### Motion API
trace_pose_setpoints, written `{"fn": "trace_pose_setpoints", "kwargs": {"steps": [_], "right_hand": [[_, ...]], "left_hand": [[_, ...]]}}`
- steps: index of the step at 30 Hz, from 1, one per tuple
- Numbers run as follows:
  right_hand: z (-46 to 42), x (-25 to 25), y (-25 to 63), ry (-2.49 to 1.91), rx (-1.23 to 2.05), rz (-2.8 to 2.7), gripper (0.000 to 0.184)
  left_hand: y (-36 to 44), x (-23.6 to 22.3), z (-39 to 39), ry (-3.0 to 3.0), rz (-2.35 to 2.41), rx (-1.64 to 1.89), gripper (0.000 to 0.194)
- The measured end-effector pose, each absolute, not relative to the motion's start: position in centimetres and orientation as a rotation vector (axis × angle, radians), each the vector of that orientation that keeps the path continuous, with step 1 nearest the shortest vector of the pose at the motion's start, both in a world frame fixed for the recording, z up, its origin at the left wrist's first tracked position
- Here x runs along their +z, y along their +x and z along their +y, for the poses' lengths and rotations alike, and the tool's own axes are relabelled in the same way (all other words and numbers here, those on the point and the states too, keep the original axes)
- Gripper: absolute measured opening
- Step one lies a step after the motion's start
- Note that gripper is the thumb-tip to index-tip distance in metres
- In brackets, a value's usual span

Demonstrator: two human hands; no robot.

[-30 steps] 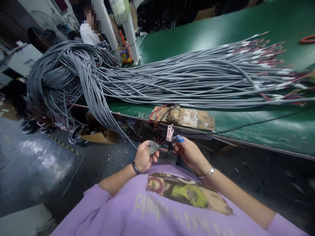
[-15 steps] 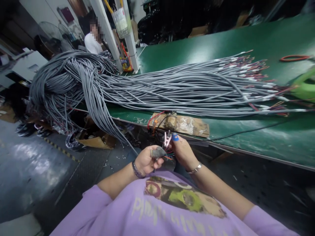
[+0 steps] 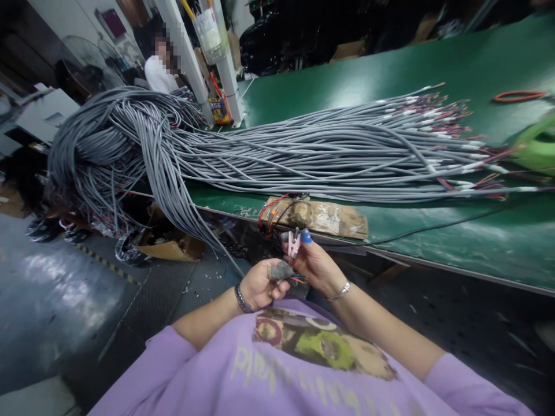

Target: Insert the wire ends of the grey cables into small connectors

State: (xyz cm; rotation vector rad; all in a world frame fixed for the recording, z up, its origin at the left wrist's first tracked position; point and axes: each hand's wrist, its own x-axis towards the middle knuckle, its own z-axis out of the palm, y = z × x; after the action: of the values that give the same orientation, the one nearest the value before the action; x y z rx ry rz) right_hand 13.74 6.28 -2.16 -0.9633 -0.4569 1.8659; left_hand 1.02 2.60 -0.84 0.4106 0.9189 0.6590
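Note:
My left hand (image 3: 262,284) is closed round the end of a grey cable, its thumb in a grey cover. Thin coloured wires (image 3: 298,279) fan out of the cable end toward my right hand. My right hand (image 3: 319,267), with a blue cover (image 3: 306,236) on the thumb, is at a pink clip (image 3: 293,244) by the bench edge. Its fingers are curled, partly behind the clip; what they hold is too small to make out. The cable (image 3: 232,261) runs back from my left hand to the hanging grey bundle.
A large bundle of grey cables (image 3: 277,156) lies along the green bench (image 3: 433,242), stripped ends to the right. A worn wooden board (image 3: 336,219) with red and black leads sits at the front edge. A white post (image 3: 229,86) stands behind; a person (image 3: 159,74) is beyond it.
My right hand has shifted slightly up and left, its fingers now reaching behind the pink clip. My left hand stays almost still with the cable end. The view has tilted slightly.

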Motion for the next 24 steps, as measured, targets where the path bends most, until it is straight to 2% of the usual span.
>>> {"fn": "trace_pose_setpoints", "kwargs": {"steps": [7,14,18,24], "right_hand": [[5.8,-2.1,14.4,-0.907,1.969,-0.553,0.049],[5.8,-1.6,14.6,-0.891,1.925,-0.553,0.035],[5.7,-1.8,14.2,-0.908,1.865,-0.526,0.037],[6.2,-2.5,13.8,-0.838,2.011,-0.32,0.033]], "left_hand": [[1.0,-0.5,1.6,0.506,0.986,0.7,0.04],[2.0,0.4,0.8,0.52,1.093,0.857,0.048],[2.4,0.4,0.9,0.478,1.075,0.887,0.049],[2.4,0.0,1.1,0.44,1.026,0.905,0.047]]}}
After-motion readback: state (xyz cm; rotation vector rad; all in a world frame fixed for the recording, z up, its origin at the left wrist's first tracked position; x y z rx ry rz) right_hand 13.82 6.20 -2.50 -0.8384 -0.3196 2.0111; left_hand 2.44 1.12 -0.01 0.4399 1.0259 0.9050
